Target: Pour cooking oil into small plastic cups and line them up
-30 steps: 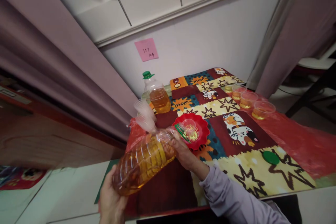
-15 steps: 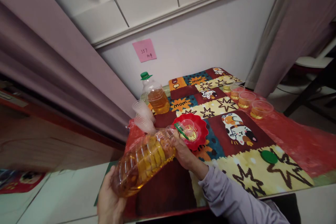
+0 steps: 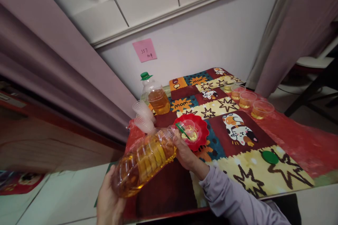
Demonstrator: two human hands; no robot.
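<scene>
A clear ribbed plastic bottle (image 3: 148, 160) of golden liquid is tilted, its mouth with a green ring pointing right and upward. My left hand (image 3: 109, 197) is closed around the bottle's base. Near the neck, my right hand (image 3: 185, 153) grips it, with the fingers partly hidden behind. Just beyond the mouth sits a red scalloped bowl (image 3: 202, 137) with a clear plastic cup (image 3: 189, 126) standing inside it. Whether liquid is flowing into the cup, I cannot tell. A round green cap (image 3: 269, 157) lies on the mat to the right.
A second bottle (image 3: 158, 100) with a green cap stands at the back left, beside stacked clear cups (image 3: 144, 116). Several cups of golden liquid (image 3: 261, 109) line the right side. Patterned mats (image 3: 237, 161) and red plastic sheeting (image 3: 298, 140) cover the table, which meets a wall (image 3: 200, 45).
Hardly anything differs. Both hands keep the tilted bottle over the edge of the red bowl; the whole view has shifted very slightly.
</scene>
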